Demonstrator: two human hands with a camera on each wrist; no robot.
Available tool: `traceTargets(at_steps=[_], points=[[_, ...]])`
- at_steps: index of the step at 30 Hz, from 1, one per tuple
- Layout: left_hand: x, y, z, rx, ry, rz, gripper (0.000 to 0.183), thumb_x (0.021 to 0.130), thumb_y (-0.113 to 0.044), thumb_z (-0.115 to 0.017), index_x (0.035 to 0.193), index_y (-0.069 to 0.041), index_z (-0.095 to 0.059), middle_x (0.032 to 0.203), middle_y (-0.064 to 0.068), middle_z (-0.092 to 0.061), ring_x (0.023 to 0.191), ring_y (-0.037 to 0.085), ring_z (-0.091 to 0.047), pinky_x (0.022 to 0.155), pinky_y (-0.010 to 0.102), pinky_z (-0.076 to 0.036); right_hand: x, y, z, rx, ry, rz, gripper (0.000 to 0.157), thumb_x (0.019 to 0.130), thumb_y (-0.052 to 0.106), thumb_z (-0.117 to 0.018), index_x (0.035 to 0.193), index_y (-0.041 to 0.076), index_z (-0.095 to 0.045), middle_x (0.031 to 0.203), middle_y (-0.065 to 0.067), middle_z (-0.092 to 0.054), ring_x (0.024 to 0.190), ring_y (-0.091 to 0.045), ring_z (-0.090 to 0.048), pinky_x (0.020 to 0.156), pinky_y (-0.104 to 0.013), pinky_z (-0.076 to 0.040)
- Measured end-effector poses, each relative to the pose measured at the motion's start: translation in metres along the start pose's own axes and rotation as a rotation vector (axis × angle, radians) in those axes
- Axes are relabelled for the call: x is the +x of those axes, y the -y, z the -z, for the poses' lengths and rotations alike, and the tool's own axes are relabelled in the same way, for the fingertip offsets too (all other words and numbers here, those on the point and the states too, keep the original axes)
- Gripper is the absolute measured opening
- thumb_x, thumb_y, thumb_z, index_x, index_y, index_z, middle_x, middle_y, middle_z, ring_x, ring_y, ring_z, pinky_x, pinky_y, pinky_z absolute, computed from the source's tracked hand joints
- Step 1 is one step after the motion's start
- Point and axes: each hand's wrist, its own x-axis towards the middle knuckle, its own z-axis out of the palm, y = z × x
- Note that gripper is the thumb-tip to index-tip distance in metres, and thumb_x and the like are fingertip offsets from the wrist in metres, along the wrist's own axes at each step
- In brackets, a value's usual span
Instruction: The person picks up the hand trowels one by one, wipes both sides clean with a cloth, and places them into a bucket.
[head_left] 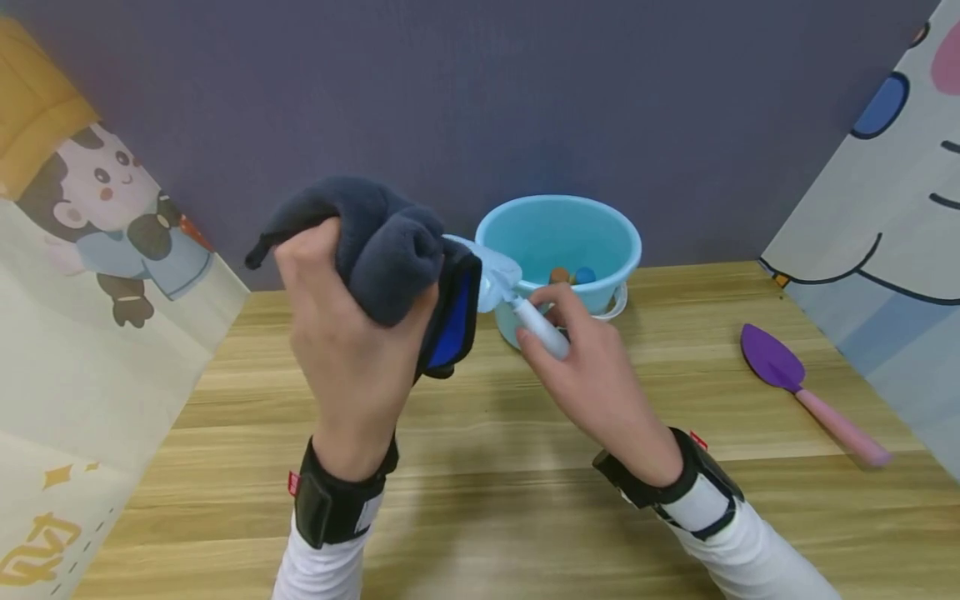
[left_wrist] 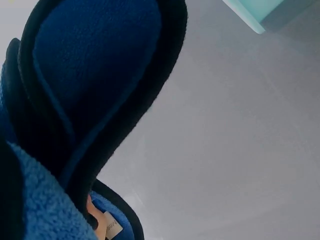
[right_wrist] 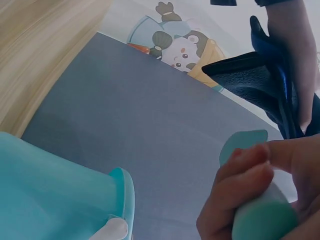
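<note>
Light blue shovel [head_left: 497, 277]: it is in the air above the wooden table [head_left: 480, 517], in front of the bucket [head_left: 558, 229]. Its blade is toward the dark cloth [head_left: 397, 267], and its handle [head_left: 542, 329] slants down to the right.
Right hand [head_left: 588, 367]: it holds this handle between the thumb and the bent fingers, so the grip is narrow.
Dark cloth: it is bunched, with a blue inner face and black edging by the blade. In the head view it overlaps the blade; whether the two touch, I cannot tell.
Left hand [head_left: 345, 342]: its fingers are wrapped around the cloth; how firmly, I cannot tell.
Shovel with cloth: in my judgement, the step in hand is wiping the shovel, or preparing to wipe it.
Next for blade and cloth: this would call for laying the blue face on the blade and rubbing, while the right hand keeps the handle steady. The handle could perhaps turn in the fingers.
Bucket: it stands near the dark wall [head_left: 375, 83], with small orange and blue pieces [head_left: 585, 276] inside.
Purple shovel [head_left: 776, 360]: it lies on the table at the right, well apart from both hands.
</note>
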Motion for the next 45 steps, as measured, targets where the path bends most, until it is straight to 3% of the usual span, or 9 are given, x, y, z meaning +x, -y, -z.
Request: traceTargets(at_steps=[4,9,13,18,28,45], points=[[-0.003,-0.002,-0.001,0.018,0.082,-0.011,0.056,0.08,-0.025,-0.072,0.121,0.006,-0.05,0.113,0.028,-0.055,0.107,0.03,-0.056,0.086,0.05,-0.057,0.0,-0.001,-0.001,-0.034,0.01,-0.006,0.021,0.094,0.026,-0.058,0.111,0.014,-0.058,0.081,-0.005,-0.066,0.06,-0.017,-0.054,0.056,-0.032,-0.046],[-0.01,-0.004,-0.007,0.07,0.191,-0.028,0.06,0.079,-0.029,-0.074,0.124,0.002,-0.049,0.113,0.027,-0.055,0.091,0.033,-0.063,0.07,0.054,-0.061,-0.001,0.0,-0.003,-0.088,0.027,-0.004,0.015,0.094,0.029,-0.056,0.099,0.017,-0.064,0.078,-0.001,-0.061,0.064,-0.015,-0.052,0.059,-0.032,-0.044],[-0.015,-0.004,-0.013,0.124,0.251,-0.049,0.061,0.079,-0.033,-0.075,0.125,-0.001,-0.05,0.112,0.025,-0.056,0.079,0.034,-0.065,0.063,0.053,-0.061,-0.003,0.002,-0.004,-0.131,0.022,0.046,0.011,0.092,0.025,-0.058,0.097,0.017,-0.063,0.079,0.0,-0.059,0.066,-0.014,-0.051,0.059,-0.032,-0.043],[-0.019,-0.001,-0.019,0.165,0.299,-0.047,0.062,0.078,-0.036,-0.074,0.125,-0.003,-0.051,0.112,0.022,-0.056,0.081,0.033,-0.066,0.062,0.052,-0.061,-0.007,0.005,-0.004,-0.169,-0.012,0.112,0.006,0.089,0.018,-0.06,0.093,0.015,-0.061,0.076,0.0,-0.055,0.063,-0.014,-0.048,0.056,-0.03,-0.042],[-0.016,0.001,-0.019,0.152,0.276,-0.006,0.063,0.077,-0.033,-0.076,0.125,-0.002,-0.049,0.113,0.023,-0.056,0.077,0.034,-0.065,0.059,0.054,-0.06,-0.01,0.008,-0.004,-0.191,-0.081,0.217,0.008,0.083,0.015,-0.065,0.09,0.012,-0.064,0.072,0.0,-0.059,0.059,-0.011,-0.049,0.054,-0.028,-0.043],[-0.009,0.014,-0.013,0.146,0.224,0.068,0.059,0.082,-0.035,-0.072,0.124,-0.001,-0.048,0.112,0.024,-0.054,0.083,0.036,-0.064,0.064,0.058,-0.059,-0.013,0.011,-0.004,-0.191,-0.102,0.322,0.01,0.081,0.014,-0.067,0.09,0.01,-0.069,0.075,0.0,-0.066,0.062,-0.008,-0.054,0.056,-0.029,-0.051]])
